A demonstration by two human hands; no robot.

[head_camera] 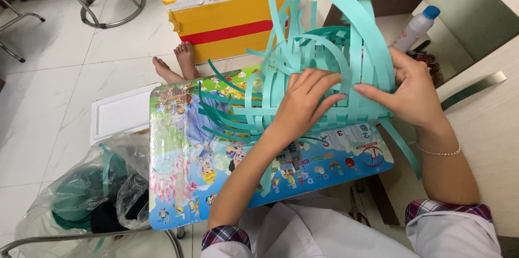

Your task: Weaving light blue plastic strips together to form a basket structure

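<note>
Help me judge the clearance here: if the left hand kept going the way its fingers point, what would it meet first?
The left hand points toward the upper right, already on the woven teal strips. It would likely meet the right hand's fingertips first, though depth is unclear.

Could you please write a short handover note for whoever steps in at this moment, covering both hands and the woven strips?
Left hand: fingers pressed on the half-woven teal strip basket, which rests on the small picture-printed table.
Right hand: gripping the weave's right side, thumb toward the left hand.
Done: the base and lower wall look interlaced.
Left: many strip ends stand loose above and to the left.
More green material sits in the plastic bag on the floor.
</note>
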